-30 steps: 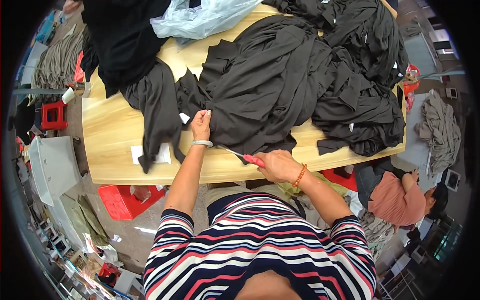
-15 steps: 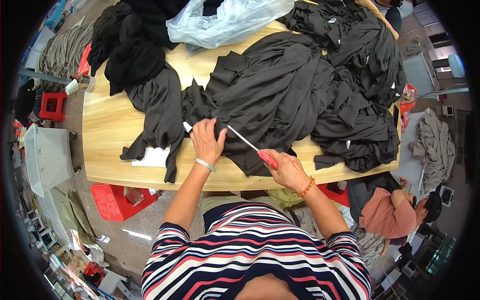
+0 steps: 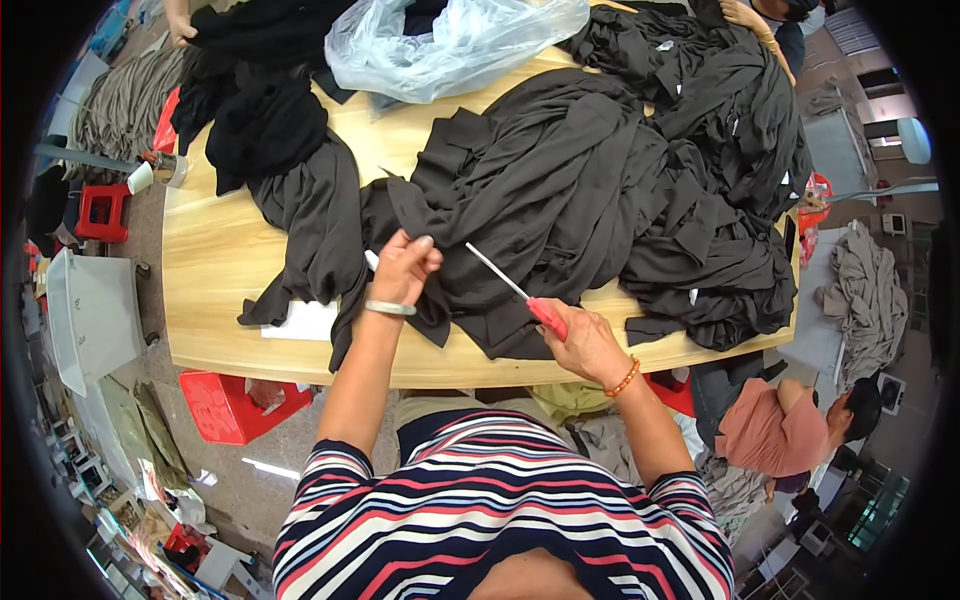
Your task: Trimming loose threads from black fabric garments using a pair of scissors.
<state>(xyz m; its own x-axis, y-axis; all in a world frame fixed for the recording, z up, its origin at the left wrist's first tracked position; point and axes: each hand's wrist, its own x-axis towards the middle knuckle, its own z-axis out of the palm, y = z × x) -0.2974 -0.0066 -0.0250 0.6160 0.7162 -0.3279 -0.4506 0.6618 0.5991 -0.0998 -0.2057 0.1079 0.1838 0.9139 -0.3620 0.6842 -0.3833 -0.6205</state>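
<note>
My right hand is wrapped round the red handle of a tool with a thin straight metal shaft, much like a screwdriver. Its tip points up and left, over the dark grey garment spread in folds before me. Close to the tip, my left hand pinches an edge of that garment, thumb against fingers, slightly raised from the pile. A small white tag or strip shows beside this hand, partly covered. What exactly lies between the left fingertips is too small to see.
More dark garments lie on the wooden table, with black ones at left and a heap at right. A clear plastic bag sits at the back. Other people's hands reach in at the far corners. Red stools stand below.
My left hand has gone from lying spread on the cloth to pinching and lifting its edge. The tool has shifted slightly right. Another person's hand has appeared at the far left, holding black cloth.
</note>
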